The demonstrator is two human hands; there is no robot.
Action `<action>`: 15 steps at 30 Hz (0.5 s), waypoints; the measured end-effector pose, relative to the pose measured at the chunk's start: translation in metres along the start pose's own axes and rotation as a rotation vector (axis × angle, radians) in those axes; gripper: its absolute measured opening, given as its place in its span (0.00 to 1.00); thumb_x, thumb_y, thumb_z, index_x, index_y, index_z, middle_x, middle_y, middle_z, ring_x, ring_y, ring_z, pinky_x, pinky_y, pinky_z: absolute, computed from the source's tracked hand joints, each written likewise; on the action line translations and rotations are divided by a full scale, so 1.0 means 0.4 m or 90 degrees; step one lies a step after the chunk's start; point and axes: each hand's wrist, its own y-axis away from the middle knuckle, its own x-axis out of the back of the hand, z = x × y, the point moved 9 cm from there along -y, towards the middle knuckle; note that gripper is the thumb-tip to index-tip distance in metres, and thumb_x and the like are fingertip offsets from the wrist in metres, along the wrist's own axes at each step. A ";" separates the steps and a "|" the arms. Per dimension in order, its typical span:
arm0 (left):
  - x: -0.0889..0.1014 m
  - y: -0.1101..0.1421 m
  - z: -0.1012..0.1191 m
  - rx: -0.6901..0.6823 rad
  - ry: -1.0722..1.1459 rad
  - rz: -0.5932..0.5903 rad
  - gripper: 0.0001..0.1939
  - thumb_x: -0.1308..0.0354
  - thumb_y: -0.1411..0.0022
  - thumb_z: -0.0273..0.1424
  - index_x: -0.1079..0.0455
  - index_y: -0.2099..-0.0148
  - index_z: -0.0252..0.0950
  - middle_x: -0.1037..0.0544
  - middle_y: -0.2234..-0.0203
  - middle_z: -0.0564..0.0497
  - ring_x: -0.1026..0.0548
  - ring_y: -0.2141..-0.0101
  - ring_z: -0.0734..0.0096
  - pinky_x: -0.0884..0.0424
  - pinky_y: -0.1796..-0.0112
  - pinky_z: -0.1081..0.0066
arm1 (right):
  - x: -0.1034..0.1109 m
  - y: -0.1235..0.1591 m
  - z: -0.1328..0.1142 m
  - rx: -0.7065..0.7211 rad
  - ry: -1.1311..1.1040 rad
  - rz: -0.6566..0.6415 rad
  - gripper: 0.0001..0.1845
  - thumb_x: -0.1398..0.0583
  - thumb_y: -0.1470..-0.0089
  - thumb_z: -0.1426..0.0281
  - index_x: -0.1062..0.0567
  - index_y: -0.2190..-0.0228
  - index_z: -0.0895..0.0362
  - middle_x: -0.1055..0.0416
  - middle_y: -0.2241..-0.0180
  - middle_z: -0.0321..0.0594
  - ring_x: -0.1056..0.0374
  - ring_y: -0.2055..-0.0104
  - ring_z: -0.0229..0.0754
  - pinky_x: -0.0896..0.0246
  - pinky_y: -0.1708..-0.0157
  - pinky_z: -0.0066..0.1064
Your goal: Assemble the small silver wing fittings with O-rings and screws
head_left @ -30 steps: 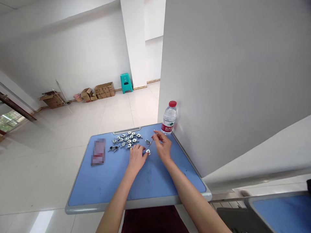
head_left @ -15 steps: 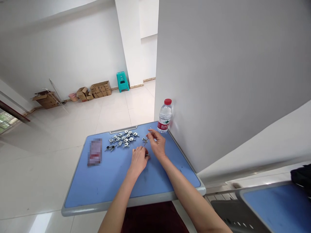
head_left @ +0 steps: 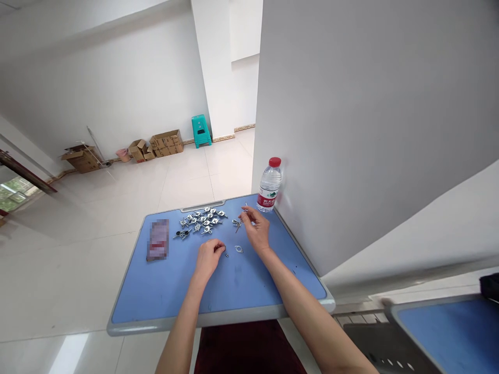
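Note:
My right hand (head_left: 256,227) is closed in a pinch around a thin metal rod (head_left: 237,229), slanted over the right part of the blue table. Beside its fingertips is a small silver metal fitting (head_left: 236,222); whether they touch is unclear. My left hand (head_left: 209,255) has thumb and fingers pressed together low over the table, and what they hold, if anything, is too small to name. By those fingertips lie tiny metal pieces (head_left: 227,255). Between both hands a flat oval metal plate with a large hole (head_left: 239,249) rests on the tabletop.
Several silver metal fittings (head_left: 206,219) form a pile at the table's far side, with two black-topped pieces (head_left: 182,234) nearby. A blurred purple packet (head_left: 158,239) lies at left. A red-capped water bottle (head_left: 270,186) stands far right against the grey wall (head_left: 351,130).
My left hand has drawn back to the left, uncovering the oval plate and tiny pieces. My right hand keeps its pinch on the rod. The view has shifted slightly.

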 end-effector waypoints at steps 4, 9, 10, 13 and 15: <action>-0.020 0.004 -0.006 -0.005 -0.006 0.011 0.08 0.45 0.41 0.23 0.25 0.67 0.37 0.25 0.71 0.51 0.27 0.70 0.69 0.34 0.66 0.71 | -0.005 0.002 0.001 0.012 0.011 -0.009 0.12 0.42 0.46 0.65 0.24 0.62 0.56 0.24 0.74 0.38 0.30 0.72 0.41 0.33 0.67 0.33; -0.050 -0.010 0.019 -0.025 -0.005 0.024 0.06 0.44 0.40 0.22 0.26 0.65 0.36 0.25 0.67 0.50 0.26 0.67 0.68 0.32 0.63 0.70 | 0.000 -0.002 0.007 0.009 0.011 0.003 0.12 0.42 0.46 0.64 0.24 0.63 0.56 0.24 0.75 0.37 0.29 0.73 0.41 0.33 0.68 0.33; -0.055 -0.013 0.023 -0.029 -0.002 0.027 0.06 0.44 0.40 0.22 0.26 0.65 0.36 0.25 0.67 0.50 0.26 0.67 0.68 0.32 0.63 0.69 | 0.001 -0.002 0.008 0.009 0.011 0.004 0.12 0.42 0.46 0.64 0.24 0.63 0.56 0.24 0.75 0.38 0.29 0.73 0.41 0.33 0.68 0.33; -0.062 -0.019 0.033 -0.040 0.009 0.035 0.07 0.43 0.40 0.21 0.27 0.62 0.36 0.25 0.65 0.50 0.26 0.67 0.69 0.30 0.61 0.70 | 0.001 -0.002 0.010 0.008 0.011 0.003 0.12 0.42 0.46 0.64 0.24 0.63 0.57 0.24 0.75 0.38 0.29 0.73 0.41 0.33 0.68 0.33; -0.049 -0.020 0.032 -0.045 0.019 0.046 0.07 0.43 0.40 0.22 0.27 0.61 0.36 0.25 0.64 0.50 0.25 0.66 0.70 0.29 0.61 0.70 | 0.000 0.000 0.009 0.009 0.013 0.000 0.12 0.41 0.46 0.63 0.24 0.63 0.57 0.24 0.75 0.38 0.30 0.73 0.41 0.33 0.68 0.33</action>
